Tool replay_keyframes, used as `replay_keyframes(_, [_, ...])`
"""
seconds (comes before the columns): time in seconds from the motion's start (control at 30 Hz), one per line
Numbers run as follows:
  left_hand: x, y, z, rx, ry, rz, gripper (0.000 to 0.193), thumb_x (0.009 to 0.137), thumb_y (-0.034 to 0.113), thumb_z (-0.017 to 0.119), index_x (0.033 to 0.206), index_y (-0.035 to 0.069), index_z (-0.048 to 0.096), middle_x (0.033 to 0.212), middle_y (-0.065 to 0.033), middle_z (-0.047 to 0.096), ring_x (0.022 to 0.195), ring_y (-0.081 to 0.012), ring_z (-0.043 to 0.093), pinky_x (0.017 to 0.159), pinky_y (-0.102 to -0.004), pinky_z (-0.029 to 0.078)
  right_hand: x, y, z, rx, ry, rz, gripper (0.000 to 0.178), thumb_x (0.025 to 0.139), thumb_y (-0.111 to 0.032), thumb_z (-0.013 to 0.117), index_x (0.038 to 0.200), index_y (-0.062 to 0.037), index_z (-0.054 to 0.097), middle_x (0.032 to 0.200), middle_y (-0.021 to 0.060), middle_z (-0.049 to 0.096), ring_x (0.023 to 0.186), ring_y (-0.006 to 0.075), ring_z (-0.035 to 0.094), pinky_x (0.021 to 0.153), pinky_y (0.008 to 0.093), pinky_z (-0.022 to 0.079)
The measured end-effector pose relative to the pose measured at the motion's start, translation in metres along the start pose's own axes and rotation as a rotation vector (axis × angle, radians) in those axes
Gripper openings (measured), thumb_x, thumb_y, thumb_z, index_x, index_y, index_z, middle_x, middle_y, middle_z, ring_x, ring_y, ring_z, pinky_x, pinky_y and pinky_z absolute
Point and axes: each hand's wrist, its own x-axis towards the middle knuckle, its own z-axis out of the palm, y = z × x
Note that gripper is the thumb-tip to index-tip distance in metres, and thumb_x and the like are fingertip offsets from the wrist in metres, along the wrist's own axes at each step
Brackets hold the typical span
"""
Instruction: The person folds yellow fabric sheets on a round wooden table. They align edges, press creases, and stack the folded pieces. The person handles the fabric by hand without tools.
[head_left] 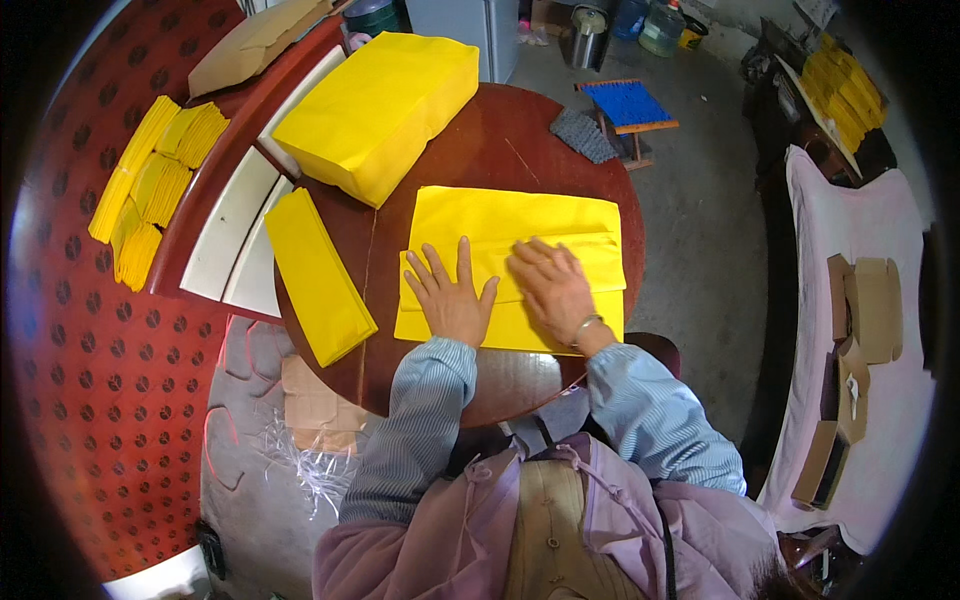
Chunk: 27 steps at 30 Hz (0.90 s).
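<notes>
A flat yellow folded sheet (520, 214), cloth-like or paper-like, lies before me on a round reddish-brown table (520, 140). Its folded layers form a band across the middle. My left hand (455, 303) rests on its left part, palm down, fingers spread. Further right, my right hand (556, 290) lies flat over the folded band, slightly blurred, with a bracelet at the wrist. Neither hand grips anything. To the left lies a long, narrow yellow folded bundle (318, 275). Behind it stands a large block-shaped yellow stack or package (385, 110).
Yellow folded bundles (160, 190) lie on the red patterned surface at left. A white drawer unit (235, 230) borders the table. Beyond the table's right edge stands a blue-topped folding stool (628, 104). Open cardboard boxes (850, 385) sit on a pale cloth at far right.
</notes>
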Motion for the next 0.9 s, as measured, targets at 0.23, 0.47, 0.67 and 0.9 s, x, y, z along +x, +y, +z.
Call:
replay_keyframes(0.23, [-0.001, -0.028, 0.001, -0.515, 0.328, 0.421, 0.020, 0.094, 0.011, 0.073, 0.113, 0.006, 0.071, 0.124, -0.0147, 0.067, 0.132, -0.0373, 0.057, 0.115, -0.0504, 0.041, 0.016, -0.009, 0.015, 0.119, 0.006, 0.103, 0.033, 0.094, -0.019, 0.070, 0.125, -0.0098, 0.073, 0.127, 0.0063, 0.068, 0.121, 0.0265, 0.057, 0.103, 0.0427, 0.044])
replay_keyframes(0.47, [-0.002, -0.031, -0.009, -0.599, 0.455, 0.435, 0.012, 0.085, 0.008, 0.080, 0.086, 0.006, 0.068, 0.089, -0.0109, 0.064, 0.093, -0.0339, 0.061, 0.086, -0.0459, 0.045, -0.001, -0.007, 0.003, 0.146, 0.078, 0.144, 0.016, 0.092, -0.021, 0.072, 0.106, -0.0124, 0.077, 0.108, 0.0045, 0.068, 0.106, 0.0263, 0.059, 0.090, 0.0407, 0.045])
replay_keyframes(0.67, [-0.004, -0.031, -0.006, -0.539, 0.533, 0.398, 0.014, 0.083, 0.009, 0.080, 0.078, 0.006, 0.068, 0.077, -0.0099, 0.062, 0.080, -0.0324, 0.061, 0.080, -0.0446, 0.044, -0.012, -0.005, -0.003, 0.185, 0.137, 0.164, 0.013, 0.091, -0.018, 0.075, 0.102, -0.0112, 0.077, 0.100, 0.0049, 0.069, 0.098, 0.0268, 0.061, 0.086, 0.0411, 0.045])
replay_keyframes(0.9, [-0.007, -0.033, -0.006, -0.456, 0.479, 0.292, 0.006, 0.084, 0.013, 0.081, 0.087, 0.010, 0.077, 0.080, -0.0080, 0.068, 0.080, -0.0289, 0.062, 0.079, -0.0429, 0.043, -0.015, 0.000, -0.006, 0.153, 0.193, 0.181, 0.010, 0.089, -0.015, 0.078, 0.098, -0.0107, 0.076, 0.088, 0.0076, 0.068, 0.087, 0.0284, 0.063, 0.080, 0.0419, 0.046])
